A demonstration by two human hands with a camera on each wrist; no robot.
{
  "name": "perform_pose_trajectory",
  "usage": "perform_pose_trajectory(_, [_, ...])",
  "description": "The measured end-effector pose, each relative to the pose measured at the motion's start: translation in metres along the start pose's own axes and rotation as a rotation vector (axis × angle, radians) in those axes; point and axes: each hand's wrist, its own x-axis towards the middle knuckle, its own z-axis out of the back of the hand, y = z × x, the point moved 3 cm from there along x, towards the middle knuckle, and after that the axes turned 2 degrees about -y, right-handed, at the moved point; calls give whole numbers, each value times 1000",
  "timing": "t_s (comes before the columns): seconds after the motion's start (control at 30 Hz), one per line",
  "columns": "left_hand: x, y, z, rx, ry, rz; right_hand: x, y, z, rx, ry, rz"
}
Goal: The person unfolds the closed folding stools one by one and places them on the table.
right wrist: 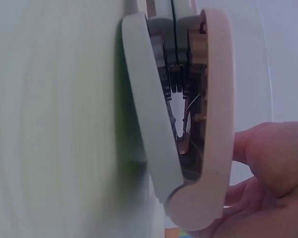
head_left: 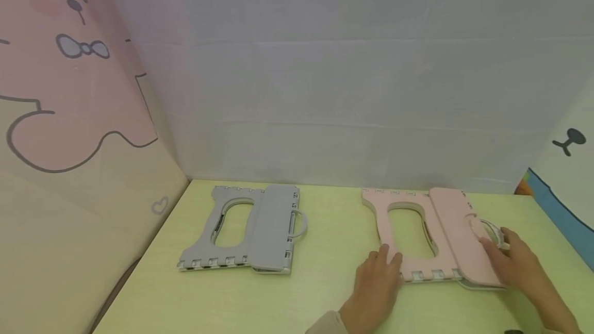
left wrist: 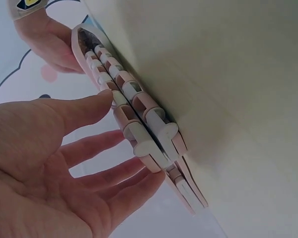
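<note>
Two folding stools lie flat on one table (head_left: 325, 293): one pink folding stool (head_left: 459, 236), one gray folding stool (head_left: 273, 228). Two hands, well apart, flank the pink one. The left hand (head_left: 376, 285) touches its near-left corner with loose fingers; the right hand (head_left: 520, 262) grips its seat edge beside one handle (head_left: 496, 232), though its fingertips seem partly hidden.

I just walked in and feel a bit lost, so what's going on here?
A person is handling a pink folding stool that lies folded on the table. The left grip touches its near edge, while the right grip is at the end with the handle, thumb on the top panel. A gray folding stool lies folded to the left, untouched.
</note>
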Motion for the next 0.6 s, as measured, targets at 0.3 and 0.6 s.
perform_pose_trajectory(0.3, [0, 0, 3, 11, 17, -21, 0, -5, 1, 37, 37, -67])
perform_pose_trajectory(0.6, [0, 2, 4, 53, -23, -76, 1, -5, 4, 54, 76, -111])
